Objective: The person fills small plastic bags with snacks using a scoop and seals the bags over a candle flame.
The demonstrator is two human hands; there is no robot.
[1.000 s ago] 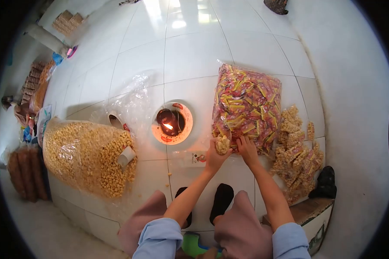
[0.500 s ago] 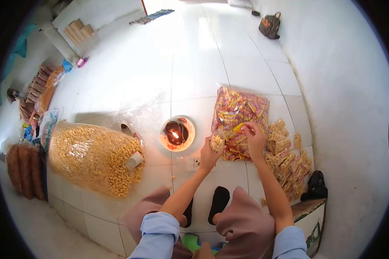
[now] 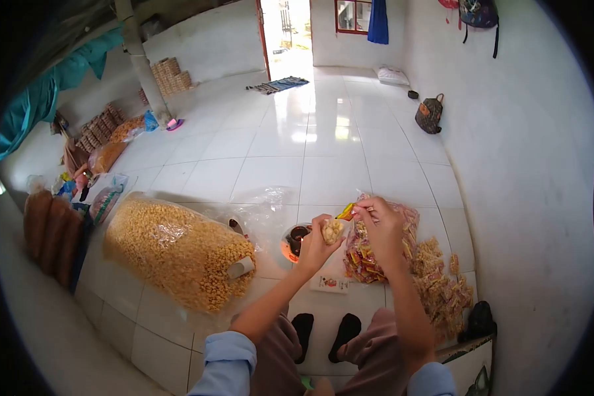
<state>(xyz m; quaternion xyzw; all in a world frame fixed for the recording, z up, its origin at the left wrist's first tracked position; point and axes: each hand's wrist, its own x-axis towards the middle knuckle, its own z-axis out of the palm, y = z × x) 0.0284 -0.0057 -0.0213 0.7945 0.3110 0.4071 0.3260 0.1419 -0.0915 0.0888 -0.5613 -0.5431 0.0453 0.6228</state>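
Clear plastic forms the small bag (image 3: pixel 337 227), which contains pale snack pieces (image 3: pixel 330 233) and is clamped in the fingers of the left hand (image 3: pixel 318 243). Thumb and fingertips of the right hand (image 3: pixel 381 228) are together, apparently pinched on a yellow sachet (image 3: pixel 345 211) just beyond the bag. Bag status: filled with snack; sachet outside it; whether the mouth is closed cannot be told. Completed portion: a heap of packets (image 3: pixel 439 290) lies to the right of the right-hand fingers, apparently finished. Outstanding portion: the sachet sack (image 3: pixel 364 265), below the right-hand fingers, is well stocked, and the bulk snack sack (image 3: pixel 171 251), well to the left of the left-hand fingers, appears largely full.
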